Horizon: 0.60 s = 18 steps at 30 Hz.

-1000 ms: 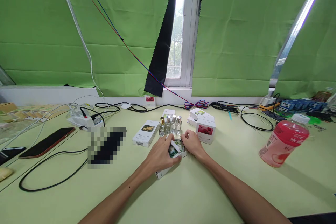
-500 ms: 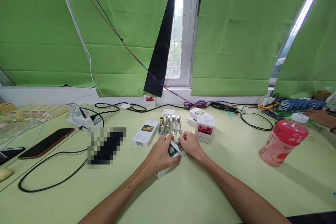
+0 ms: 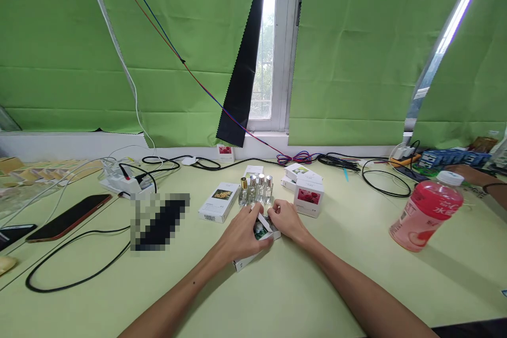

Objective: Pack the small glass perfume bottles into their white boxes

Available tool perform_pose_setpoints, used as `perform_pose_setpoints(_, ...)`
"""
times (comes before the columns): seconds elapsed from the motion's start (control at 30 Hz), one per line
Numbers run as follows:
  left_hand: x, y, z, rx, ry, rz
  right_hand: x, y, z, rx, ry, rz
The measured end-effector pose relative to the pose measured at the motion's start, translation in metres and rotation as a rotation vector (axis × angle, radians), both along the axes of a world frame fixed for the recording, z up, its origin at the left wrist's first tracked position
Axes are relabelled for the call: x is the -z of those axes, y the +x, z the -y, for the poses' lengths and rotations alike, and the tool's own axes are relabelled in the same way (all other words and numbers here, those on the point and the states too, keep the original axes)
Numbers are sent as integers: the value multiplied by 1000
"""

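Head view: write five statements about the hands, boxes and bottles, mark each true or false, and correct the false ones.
1. The left hand holds a white carton. True.
2. The small glass bottles lie on their sides. False: they stand upright.
3. The pink drink bottle is to the right of the box with a red picture. True.
4. Every small glass bottle has a silver cap. False: the leftmost has a gold cap.
5. The right hand touches the pink drink bottle. False: it is at the white carton's far end.
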<state>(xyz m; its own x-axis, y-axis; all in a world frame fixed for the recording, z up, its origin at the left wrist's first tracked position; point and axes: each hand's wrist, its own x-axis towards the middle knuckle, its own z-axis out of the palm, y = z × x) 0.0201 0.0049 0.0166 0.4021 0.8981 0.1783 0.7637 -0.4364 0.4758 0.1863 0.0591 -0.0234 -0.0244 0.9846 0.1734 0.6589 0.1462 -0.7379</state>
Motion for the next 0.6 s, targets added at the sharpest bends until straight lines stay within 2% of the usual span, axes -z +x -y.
perform_pose_setpoints(0.3,0,0,0,37,8,14,-1,0,0,-22,-8,-17)
perform_pose_setpoints(0.6,3,2,-1,3,18,11,0,0,0,-10,-8,-20)
